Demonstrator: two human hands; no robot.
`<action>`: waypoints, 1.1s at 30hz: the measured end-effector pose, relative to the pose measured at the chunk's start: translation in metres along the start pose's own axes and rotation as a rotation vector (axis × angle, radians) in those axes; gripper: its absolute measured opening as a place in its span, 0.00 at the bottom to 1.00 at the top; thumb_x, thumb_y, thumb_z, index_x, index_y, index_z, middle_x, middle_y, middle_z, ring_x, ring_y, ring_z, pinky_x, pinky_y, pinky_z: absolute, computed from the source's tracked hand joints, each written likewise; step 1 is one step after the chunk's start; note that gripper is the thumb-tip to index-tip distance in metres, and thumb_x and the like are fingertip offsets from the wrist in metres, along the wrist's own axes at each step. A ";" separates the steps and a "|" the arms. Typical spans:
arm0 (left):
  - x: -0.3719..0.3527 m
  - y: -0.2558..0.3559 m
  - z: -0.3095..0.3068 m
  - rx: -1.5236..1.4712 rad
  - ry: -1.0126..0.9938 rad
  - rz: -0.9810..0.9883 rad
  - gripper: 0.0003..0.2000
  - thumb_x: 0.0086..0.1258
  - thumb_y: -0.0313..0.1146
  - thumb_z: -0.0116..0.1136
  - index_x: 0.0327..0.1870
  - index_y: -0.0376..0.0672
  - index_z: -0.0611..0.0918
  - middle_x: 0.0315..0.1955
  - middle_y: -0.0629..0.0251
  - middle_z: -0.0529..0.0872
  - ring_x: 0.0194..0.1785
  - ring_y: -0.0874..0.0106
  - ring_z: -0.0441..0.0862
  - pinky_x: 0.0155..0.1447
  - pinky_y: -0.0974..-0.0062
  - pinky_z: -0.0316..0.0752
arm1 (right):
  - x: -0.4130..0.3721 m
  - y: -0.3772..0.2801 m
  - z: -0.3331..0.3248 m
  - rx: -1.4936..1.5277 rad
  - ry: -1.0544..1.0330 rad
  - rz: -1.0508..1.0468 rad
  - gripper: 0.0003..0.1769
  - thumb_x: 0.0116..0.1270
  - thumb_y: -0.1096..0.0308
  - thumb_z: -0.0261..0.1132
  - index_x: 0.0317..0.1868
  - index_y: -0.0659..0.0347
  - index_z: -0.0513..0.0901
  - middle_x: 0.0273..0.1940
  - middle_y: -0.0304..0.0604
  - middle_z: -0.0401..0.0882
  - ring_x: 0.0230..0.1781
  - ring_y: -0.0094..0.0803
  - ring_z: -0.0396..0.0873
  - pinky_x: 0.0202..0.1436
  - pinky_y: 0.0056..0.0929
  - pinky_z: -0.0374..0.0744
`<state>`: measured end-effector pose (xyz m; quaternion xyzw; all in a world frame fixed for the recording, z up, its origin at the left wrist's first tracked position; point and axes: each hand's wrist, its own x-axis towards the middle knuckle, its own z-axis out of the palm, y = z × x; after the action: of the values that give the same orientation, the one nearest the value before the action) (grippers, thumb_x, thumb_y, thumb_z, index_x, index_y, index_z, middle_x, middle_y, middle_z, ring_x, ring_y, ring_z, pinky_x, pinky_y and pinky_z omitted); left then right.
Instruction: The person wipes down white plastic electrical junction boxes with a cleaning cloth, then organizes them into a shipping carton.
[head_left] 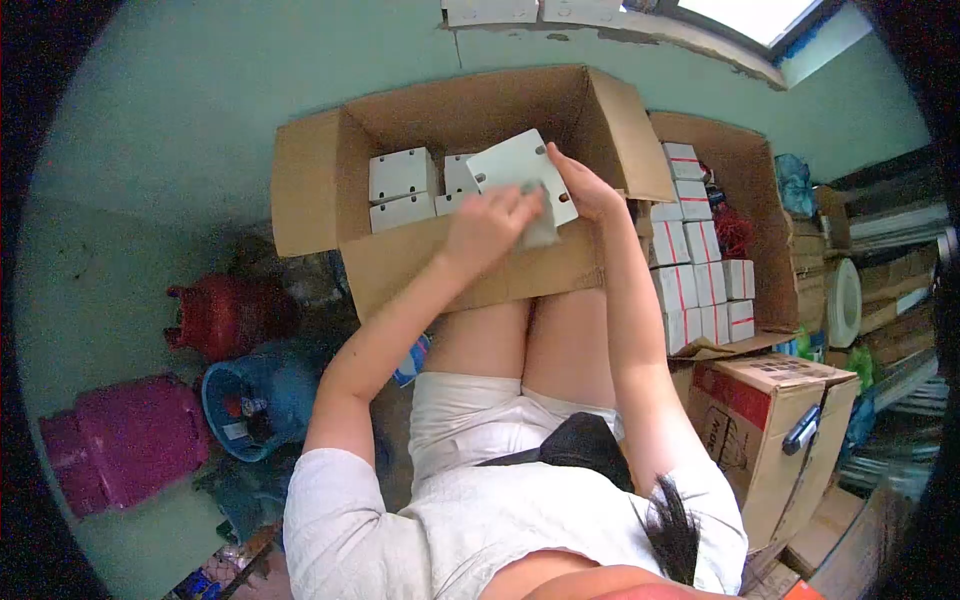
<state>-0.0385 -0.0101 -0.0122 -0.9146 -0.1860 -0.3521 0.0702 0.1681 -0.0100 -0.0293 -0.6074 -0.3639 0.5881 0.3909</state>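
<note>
Cardboard carton (470, 272) open at knees — four plain white boxes (403, 173) inside, left end | neighbouring carton (762, 200), ten-odd red-striped boxes (672, 243) | one white plate (510, 162) above near edge: judged light, stiff, smooth — grip by edges | right hand (585, 190) pinches its right edge | left hand (488, 225) curled, pressing one grey pad (543, 236) on it

Carton (310, 190) open rightward; white boxes (403, 175) crowd left.

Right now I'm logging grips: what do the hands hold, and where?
A flat white box, above the open carton. The right hand grips its right edge; the left hand holds its lower edge, with something grey there.
</note>
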 end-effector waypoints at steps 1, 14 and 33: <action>0.007 -0.012 -0.002 0.114 -0.056 -0.101 0.12 0.65 0.39 0.59 0.47 0.49 0.83 0.27 0.69 0.79 0.29 0.70 0.83 0.27 0.71 0.77 | -0.005 -0.005 0.002 -0.003 -0.002 0.000 0.35 0.71 0.36 0.51 0.58 0.61 0.76 0.46 0.35 0.81 0.42 0.23 0.77 0.40 0.29 0.79; 0.026 -0.018 0.015 0.139 -0.087 -0.015 0.10 0.66 0.39 0.58 0.47 0.53 0.84 0.26 0.69 0.79 0.27 0.70 0.83 0.27 0.70 0.78 | 0.022 0.022 -0.006 0.260 -0.126 -0.016 0.35 0.73 0.41 0.52 0.63 0.66 0.73 0.53 0.43 0.80 0.49 0.27 0.77 0.53 0.29 0.76; 0.029 0.017 0.018 0.148 -0.165 -0.102 0.10 0.68 0.37 0.56 0.46 0.49 0.83 0.27 0.67 0.79 0.25 0.68 0.83 0.25 0.68 0.78 | -0.011 -0.002 0.000 0.115 0.057 0.111 0.28 0.74 0.45 0.53 0.62 0.58 0.73 0.50 0.39 0.81 0.45 0.26 0.79 0.49 0.30 0.79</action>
<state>-0.0005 -0.0123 -0.0062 -0.9222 -0.2626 -0.2642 0.1039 0.1677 -0.0192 -0.0222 -0.6196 -0.2842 0.6113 0.4020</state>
